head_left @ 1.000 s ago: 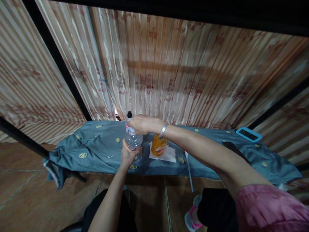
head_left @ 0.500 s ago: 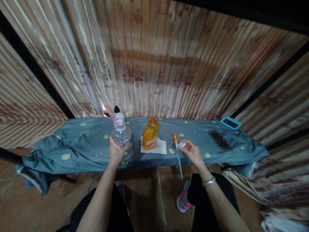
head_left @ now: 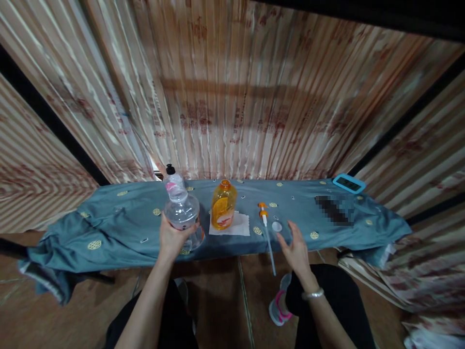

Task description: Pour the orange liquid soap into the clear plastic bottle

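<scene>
My left hand (head_left: 173, 237) is wrapped round a clear plastic bottle (head_left: 181, 211) with no cap, standing on the blue-grey cloth (head_left: 119, 228) of a low table. My right hand (head_left: 297, 248) hovers open just in front of a small white cap (head_left: 276, 226) lying on the cloth. An orange bottle (head_left: 222, 209), uncapped, stands on a white paper napkin (head_left: 240, 225) in the middle. Its orange pump head with a long tube (head_left: 268, 235) lies to the right, the tube overhanging the table's front edge.
A small bottle with a black cap and pink label (head_left: 171, 177) stands behind the clear bottle. A blue-framed device (head_left: 348, 183) rests at the far right corner. Striped curtains hang behind. My knees and a pink-and-white shoe (head_left: 279, 308) are below the table.
My right hand left the top of the clear bottle, carried the white cap to the right, set it on the cloth and let go. The left hand kept hold of the bottle.
</scene>
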Demonstrator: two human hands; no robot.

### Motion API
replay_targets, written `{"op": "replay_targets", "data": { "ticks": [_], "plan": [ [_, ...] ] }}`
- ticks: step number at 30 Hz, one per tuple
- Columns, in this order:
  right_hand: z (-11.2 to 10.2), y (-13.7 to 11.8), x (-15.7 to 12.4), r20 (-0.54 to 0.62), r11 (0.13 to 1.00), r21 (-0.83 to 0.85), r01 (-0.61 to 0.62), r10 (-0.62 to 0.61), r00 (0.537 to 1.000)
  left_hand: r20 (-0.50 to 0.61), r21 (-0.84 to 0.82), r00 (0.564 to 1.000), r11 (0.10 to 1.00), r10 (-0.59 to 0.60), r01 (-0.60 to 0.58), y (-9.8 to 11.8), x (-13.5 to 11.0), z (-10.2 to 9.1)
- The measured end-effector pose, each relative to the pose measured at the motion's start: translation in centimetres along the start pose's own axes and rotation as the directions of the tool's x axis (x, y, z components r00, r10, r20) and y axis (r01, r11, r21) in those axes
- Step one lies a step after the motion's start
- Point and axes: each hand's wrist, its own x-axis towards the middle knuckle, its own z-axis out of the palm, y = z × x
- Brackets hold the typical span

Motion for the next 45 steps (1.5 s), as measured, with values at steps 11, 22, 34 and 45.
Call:
{"op": "replay_targets", "data": {
  "ticks": [11, 22, 34, 45],
  "plan": [
    [5.1, -5.9, -9.7, 0.596, 0.385, 0.75, -0.539, -0.037, 0.802, 0.538, -0.379, 0.843, 0.897, 0.012, 0.229, 7.1, -6.4, 2.9],
    [5.0, -6.7, -10.7, 0.823, -0.129, 0.541, -0.831, 0.283, 0.492, 0.778, -0.491, 0.611, 0.748, 0.146, 0.446, 9.1, -10.0, 6.3],
    [3.4, -3.0, -10.7, 0.711, -0.163, 0.702, -0.693, 0.211, 0.67, 0.14, -0.148, 0.954, 0.958, 0.265, -0.245, 1.8, -1.0, 7.1],
    [1.9, -4.4, -7.6, 0.686, -0.113, 0.725, -0.68, 0.206, 0.698, 0.379, -0.251, 0.922, 0.968, 0.084, 0.015, -0.9, 0.9, 13.4]
  ]
}}
